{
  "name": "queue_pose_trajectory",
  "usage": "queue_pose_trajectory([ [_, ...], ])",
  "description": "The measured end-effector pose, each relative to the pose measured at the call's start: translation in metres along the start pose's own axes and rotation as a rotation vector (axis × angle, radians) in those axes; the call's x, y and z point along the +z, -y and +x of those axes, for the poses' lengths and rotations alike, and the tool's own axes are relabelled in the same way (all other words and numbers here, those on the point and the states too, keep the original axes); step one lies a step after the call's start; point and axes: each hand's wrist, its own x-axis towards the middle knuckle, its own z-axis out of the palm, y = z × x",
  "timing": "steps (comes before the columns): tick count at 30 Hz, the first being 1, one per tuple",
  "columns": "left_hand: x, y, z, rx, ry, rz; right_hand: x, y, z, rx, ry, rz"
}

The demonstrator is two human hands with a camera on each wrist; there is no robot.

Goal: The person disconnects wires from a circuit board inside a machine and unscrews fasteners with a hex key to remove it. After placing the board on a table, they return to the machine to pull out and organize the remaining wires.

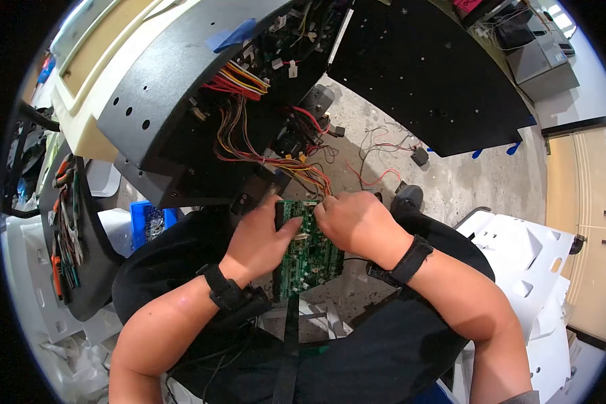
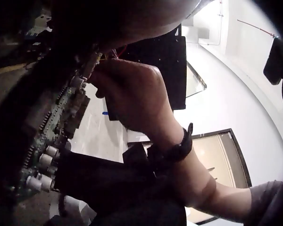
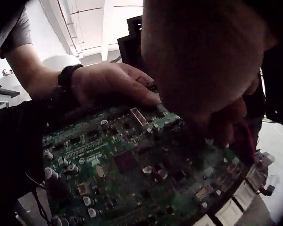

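A green circuit board [image 1: 310, 266] is held over the lap, its chips and small capacitors facing up. My left hand [image 1: 259, 236] grips its left edge, thumb across the face; the right wrist view shows that thumb beside a pale socket [image 3: 139, 117]. At the board's far right edge, my right hand [image 1: 360, 219] pinches the end of a bundle of coloured wires [image 1: 310, 172] with curled fingers. The plug is hidden behind those fingers. In the left wrist view the right hand [image 2: 132, 92] is right at the board's edge.
The wires lead up into an open black machine housing [image 1: 182, 87] in front. A black panel [image 1: 431, 74] stands at the right. On the left are pliers and other hand tools [image 1: 64, 229] and a blue bin [image 1: 148, 222] of small parts. White plastic panels [image 1: 518, 249] lie at the right.
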Motion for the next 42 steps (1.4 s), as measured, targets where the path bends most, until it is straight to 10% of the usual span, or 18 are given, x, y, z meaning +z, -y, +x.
queue_pose_trajectory([
  [26, -0.006, 0.029, 0.002, 0.153, -0.216, 0.18, -0.016, -0.006, -0.01, -0.043, -0.207, -0.018],
  [28, -0.016, 0.021, 0.002, -0.073, -0.148, 0.046, -0.019, -0.023, -0.013, 0.136, -0.223, 0.027],
  [33, -0.007, 0.023, 0.001, 0.017, -0.114, 0.002, -0.02, -0.042, -0.005, 0.298, -0.336, 0.259],
  [42, -0.009, 0.022, -0.007, -0.139, 0.02, -0.142, -0.016, -0.043, 0.0, 0.232, -0.258, 0.785],
])
